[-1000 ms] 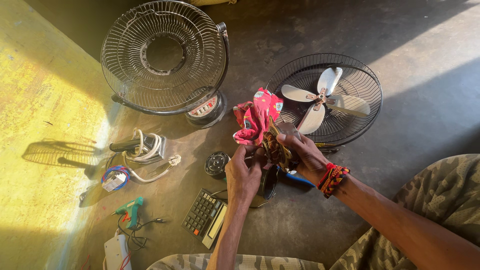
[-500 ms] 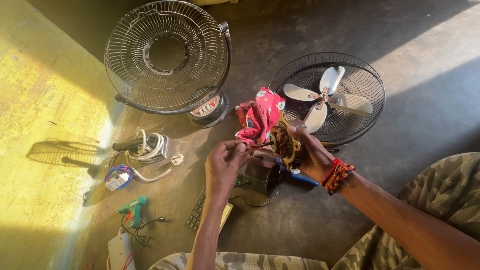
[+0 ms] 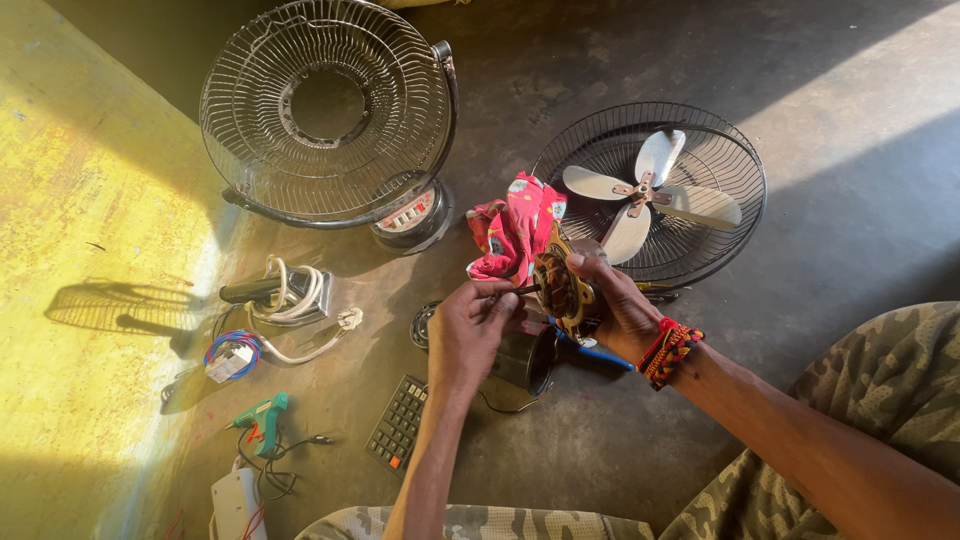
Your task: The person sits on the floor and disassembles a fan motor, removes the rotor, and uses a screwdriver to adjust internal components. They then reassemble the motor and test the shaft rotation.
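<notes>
Between both hands (image 3: 478, 328), motor stator (image 3: 556, 285).

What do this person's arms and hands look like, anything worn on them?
Both forearms are bare, with no sleeves showing and no gloves on either the left hand or the right hand. The right wrist carries a stack of beaded bracelets in red, orange and dark colours. The left wrist shows no band or watch. Camouflage-patterned clothing in olive and tan covers the legs.

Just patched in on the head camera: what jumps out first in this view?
The two hands meet at centre: the right hand grips a round copper-wound motor part, the left hand touching it. A red patterned cloth lies just above; a fan guard with blades lies behind, an empty grille upper left.
</notes>
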